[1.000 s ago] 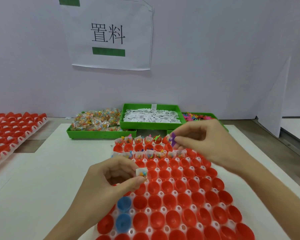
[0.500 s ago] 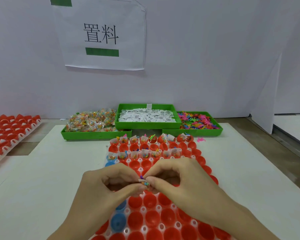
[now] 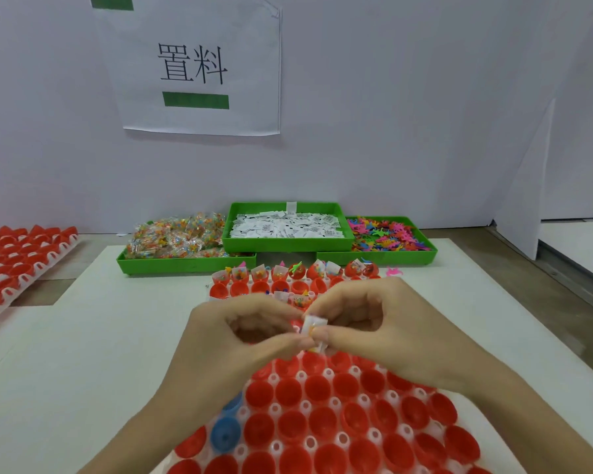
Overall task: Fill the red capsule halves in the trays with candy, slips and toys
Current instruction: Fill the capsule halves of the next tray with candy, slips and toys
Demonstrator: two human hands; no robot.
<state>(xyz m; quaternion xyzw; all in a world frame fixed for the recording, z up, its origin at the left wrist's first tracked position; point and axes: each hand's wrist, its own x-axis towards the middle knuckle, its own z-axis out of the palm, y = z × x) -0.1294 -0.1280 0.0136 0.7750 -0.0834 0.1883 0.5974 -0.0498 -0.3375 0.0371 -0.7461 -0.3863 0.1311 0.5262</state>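
Change since a second ago: my right hand (image 3: pixel 387 323) has come back from the far rows to meet my left hand (image 3: pixel 240 340) over the middle of the tray (image 3: pixel 374 436).

Item, held: one small white packet (image 3: pixel 313 331), pinched between thumb and fingertips of both hands, fingers curled. Judged purpose: bundling a slip with candy so it drops in as one piece. Contents too small to tell.

Item, red capsule halves (image 3: pixel 290 391): near rows sit open-side up and empty. The far row (image 3: pixel 288 271) is already stuffed, and part of the next row too, so filling runs far to near.

Item, two blue halves (image 3: pixel 225 437) at the tray's near left.

Supplies, far side, within reach: candy tray (image 3: pixel 185 265) left, slips tray (image 3: pixel 288 246) centre, toys tray (image 3: pixel 391 256) right. One pink toy (image 3: pixel 393 271) lies loose beside the tray.

Spare tray of red halves (image 3: pixel 18 258) waits far left.
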